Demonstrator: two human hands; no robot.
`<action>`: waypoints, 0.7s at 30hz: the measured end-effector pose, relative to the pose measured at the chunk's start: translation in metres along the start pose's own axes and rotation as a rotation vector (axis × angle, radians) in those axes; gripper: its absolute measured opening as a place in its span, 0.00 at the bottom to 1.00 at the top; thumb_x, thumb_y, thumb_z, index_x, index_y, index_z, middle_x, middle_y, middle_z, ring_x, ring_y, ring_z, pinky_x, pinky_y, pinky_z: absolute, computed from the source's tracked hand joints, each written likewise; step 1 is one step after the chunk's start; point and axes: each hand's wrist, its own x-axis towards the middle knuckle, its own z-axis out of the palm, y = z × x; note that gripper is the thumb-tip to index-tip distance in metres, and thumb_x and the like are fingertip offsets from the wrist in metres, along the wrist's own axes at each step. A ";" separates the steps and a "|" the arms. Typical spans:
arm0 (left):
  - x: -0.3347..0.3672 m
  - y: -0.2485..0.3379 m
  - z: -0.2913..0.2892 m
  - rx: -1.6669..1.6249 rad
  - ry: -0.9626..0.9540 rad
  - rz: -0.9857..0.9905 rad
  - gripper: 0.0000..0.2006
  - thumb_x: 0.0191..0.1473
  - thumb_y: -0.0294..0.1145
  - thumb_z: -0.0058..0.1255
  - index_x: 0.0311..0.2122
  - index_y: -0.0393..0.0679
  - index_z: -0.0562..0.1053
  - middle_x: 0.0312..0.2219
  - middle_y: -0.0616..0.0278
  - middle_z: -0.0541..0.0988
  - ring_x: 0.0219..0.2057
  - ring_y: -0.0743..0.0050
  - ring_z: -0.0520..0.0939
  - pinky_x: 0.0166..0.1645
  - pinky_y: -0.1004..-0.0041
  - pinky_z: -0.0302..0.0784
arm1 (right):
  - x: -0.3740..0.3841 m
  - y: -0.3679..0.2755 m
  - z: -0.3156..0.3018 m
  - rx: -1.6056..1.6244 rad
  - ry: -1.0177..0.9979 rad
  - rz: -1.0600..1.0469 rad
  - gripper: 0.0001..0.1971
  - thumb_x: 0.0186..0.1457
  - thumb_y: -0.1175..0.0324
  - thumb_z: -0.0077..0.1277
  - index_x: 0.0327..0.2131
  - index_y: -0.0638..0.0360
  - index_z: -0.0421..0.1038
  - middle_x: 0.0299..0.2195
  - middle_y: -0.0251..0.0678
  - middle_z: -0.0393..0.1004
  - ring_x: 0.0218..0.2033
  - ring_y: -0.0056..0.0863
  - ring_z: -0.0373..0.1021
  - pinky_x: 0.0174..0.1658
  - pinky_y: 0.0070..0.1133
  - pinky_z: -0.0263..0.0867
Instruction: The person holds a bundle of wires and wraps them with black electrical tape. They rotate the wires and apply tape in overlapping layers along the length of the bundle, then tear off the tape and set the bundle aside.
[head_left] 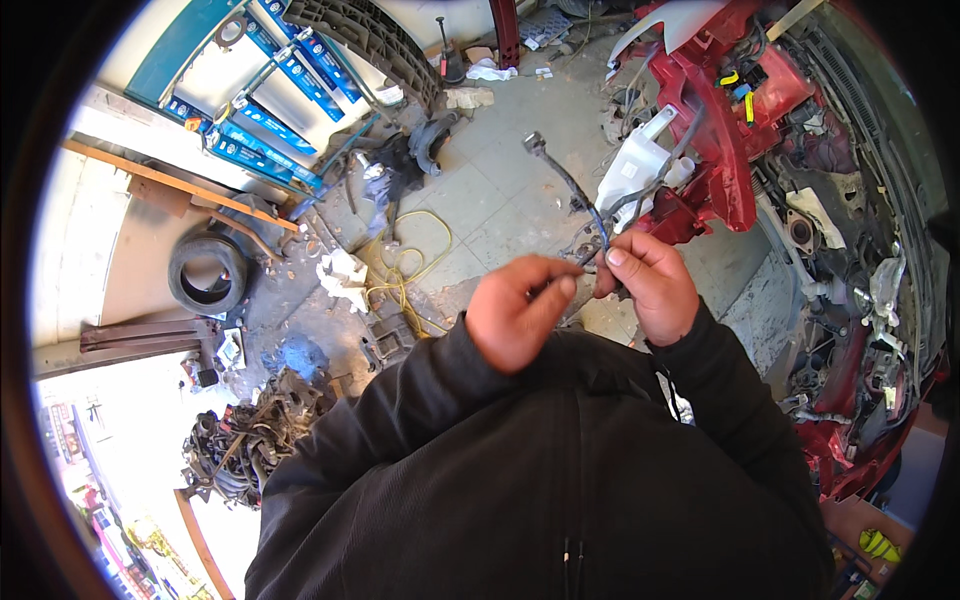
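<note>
A dark wiring harness (575,190) rises from my right hand (655,285), whose thumb and fingers pinch its lower end. At its far end is a dark plug connector (535,144), and a bluish stretch shows just above my fingers. Close by on the left, my left hand (520,310) is closed, thumb against the curled fingers. A thin dark strand (592,258) spans the small gap between the two hands. Whether it is wire or tape I cannot tell, and what lies inside my left fingers is hidden.
Right of me stands a stripped red car front (725,150) with a white plastic reservoir (640,160). A yellow cable (410,260) lies on the tiled floor (480,210). To the left are a tyre (207,272), a greasy engine (250,440) and a blue rack (270,120).
</note>
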 end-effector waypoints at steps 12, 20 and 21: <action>0.057 -0.015 0.073 -0.336 -0.020 -0.108 0.07 0.69 0.29 0.59 0.41 0.35 0.77 0.32 0.65 0.83 0.32 0.81 0.80 0.38 0.74 0.76 | -0.034 0.001 -0.047 -0.259 0.038 -0.117 0.12 0.72 0.66 0.57 0.46 0.69 0.78 0.37 0.36 0.83 0.38 0.21 0.77 0.45 0.22 0.73; 0.076 0.015 0.117 0.148 -0.173 0.143 0.09 0.69 0.28 0.57 0.48 0.33 0.77 0.33 0.56 0.85 0.34 0.67 0.85 0.41 0.68 0.80 | -0.013 -0.044 -0.117 -0.416 -0.091 -0.279 0.13 0.70 0.65 0.60 0.48 0.67 0.75 0.30 0.29 0.76 0.30 0.15 0.71 0.35 0.20 0.69; 0.076 0.019 0.122 0.089 -0.218 0.112 0.09 0.69 0.28 0.56 0.48 0.33 0.77 0.34 0.57 0.85 0.35 0.68 0.86 0.42 0.68 0.81 | -0.015 -0.048 -0.123 -0.308 -0.080 -0.215 0.13 0.71 0.64 0.59 0.47 0.66 0.75 0.30 0.29 0.76 0.29 0.14 0.70 0.34 0.19 0.68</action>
